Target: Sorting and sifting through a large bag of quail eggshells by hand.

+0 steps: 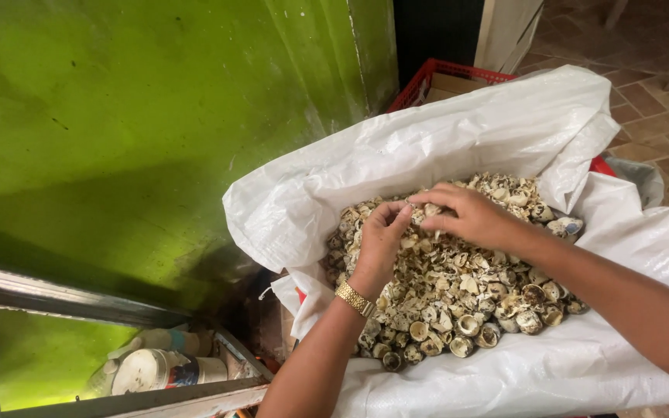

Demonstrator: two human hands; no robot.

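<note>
Nearest the camera, two bare forearms are seen entering from the lower edge, the left one at about 6 o'clock with a gold wristwatch (355, 298) on the wrist, the right one from 4 o'clock. The left hand (382, 238) is curled, its fingertips gathered narrowly against a small shell fragment (409, 205); whether the piece is truly pinched cannot be told for certain. The right hand (470, 214) is laid palm down just beside it, at its 3 o'clock, fingers bent and drawn close together, with the fingertips meeting those of the left hand over the same fragment.

Both hands are held over a heap of speckled quail eggshells (458, 294), broken halves and crumbs, which fills the hollow of a white woven sack (505, 124). The sack's mouth is rolled open, with its rim standing highest at 12 o'clock and folded low at 6 o'clock. The sack is seated in a red plastic crate (427, 81), whose edge shows at 12 o'clock and again at 3 o'clock.

A green painted wall (141, 116) closes the scene from 9 to 11 o'clock, just beside the sack's left rim. At 7 o'clock a metal-framed opening (79, 302) is seen, with a plastic container (156, 370) lying inside. Open tiled floor (652, 93) is visible at 1 to 2 o'clock.
</note>
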